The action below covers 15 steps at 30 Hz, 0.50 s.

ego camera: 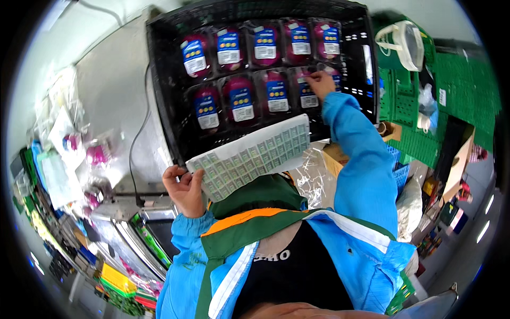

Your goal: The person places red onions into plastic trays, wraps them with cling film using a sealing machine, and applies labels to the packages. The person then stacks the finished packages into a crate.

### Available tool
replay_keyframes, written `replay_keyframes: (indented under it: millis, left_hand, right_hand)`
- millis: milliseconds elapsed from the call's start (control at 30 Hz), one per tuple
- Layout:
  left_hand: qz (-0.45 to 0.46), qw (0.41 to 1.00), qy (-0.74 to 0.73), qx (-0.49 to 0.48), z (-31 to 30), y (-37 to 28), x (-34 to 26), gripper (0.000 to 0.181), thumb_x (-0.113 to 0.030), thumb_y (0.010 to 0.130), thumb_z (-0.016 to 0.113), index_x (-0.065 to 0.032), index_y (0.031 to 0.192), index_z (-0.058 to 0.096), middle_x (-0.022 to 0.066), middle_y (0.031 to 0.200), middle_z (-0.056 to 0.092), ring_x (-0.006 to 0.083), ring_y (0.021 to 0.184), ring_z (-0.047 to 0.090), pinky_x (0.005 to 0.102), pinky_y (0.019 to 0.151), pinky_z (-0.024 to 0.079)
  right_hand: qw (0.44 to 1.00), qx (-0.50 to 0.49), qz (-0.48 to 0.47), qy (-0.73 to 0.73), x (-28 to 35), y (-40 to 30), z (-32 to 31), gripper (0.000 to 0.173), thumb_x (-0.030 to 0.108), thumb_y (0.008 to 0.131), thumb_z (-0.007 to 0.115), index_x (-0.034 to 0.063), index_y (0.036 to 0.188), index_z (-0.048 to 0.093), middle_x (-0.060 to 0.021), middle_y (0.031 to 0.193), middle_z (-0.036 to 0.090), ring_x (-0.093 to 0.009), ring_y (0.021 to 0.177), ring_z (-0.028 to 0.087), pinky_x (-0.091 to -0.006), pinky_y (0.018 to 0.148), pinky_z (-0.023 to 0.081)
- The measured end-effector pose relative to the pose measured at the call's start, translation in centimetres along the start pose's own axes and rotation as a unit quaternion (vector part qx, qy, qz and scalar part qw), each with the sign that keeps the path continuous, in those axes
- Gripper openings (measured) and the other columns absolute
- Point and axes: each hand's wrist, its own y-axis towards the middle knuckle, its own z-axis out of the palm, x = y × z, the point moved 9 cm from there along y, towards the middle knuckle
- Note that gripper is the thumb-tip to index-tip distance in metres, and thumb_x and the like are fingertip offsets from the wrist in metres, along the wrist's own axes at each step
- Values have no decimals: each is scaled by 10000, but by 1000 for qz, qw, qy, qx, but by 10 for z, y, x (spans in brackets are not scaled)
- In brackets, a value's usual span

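Note:
Two rows of clear-wrapped packs of purple-red produce (266, 58) lie in a black plastic crate (163, 99). Each pack bears a blue and white label. Small pale stickers sit near the upper corners of the far-row packs. My right hand (322, 84) reaches into the near row, its fingertips at a small pale sticker (301, 80) on the second pack from the right. It partly covers the rightmost pack (336, 77). Whether the fingers still pinch the sticker is unclear. Between thumb and fingers, my left hand (186, 189) holds the left end of a sticker sheet (251, 159), tilted over the crate's near edge.
A metal table (115, 71) extends left of the crate, with a dark cable (135, 147) across it. Loose wrapped produce (97, 154) lies farther left. Green plastic crates (462, 87), a white-handled bag (408, 46) and a cardboard box (334, 157) stand on the right.

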Motion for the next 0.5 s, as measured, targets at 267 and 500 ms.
replay_keyframes:
  millis: [267,500]
  left_hand:
    - [-80,991,-48,101,28,-19,-15,560,64,873,492,-32,1387,294,90,984,604,121,873,578,233,781,456]
    - [-161,979,-114,47,14,-37,8,272,-72,911,534,-14,1177,553,43,895,646,76,775,587,215,691,478]
  right_hand:
    - [828,440,-340,75,260,-225,23,561,126,729,691,48,1247,487,-138,1075,616,-246,985,594,-351,884,456]
    - [786,491,-360,109,258,-284,42,248,5,774,590,1,1021,605,-158,919,646,-276,814,645,-333,735,508]
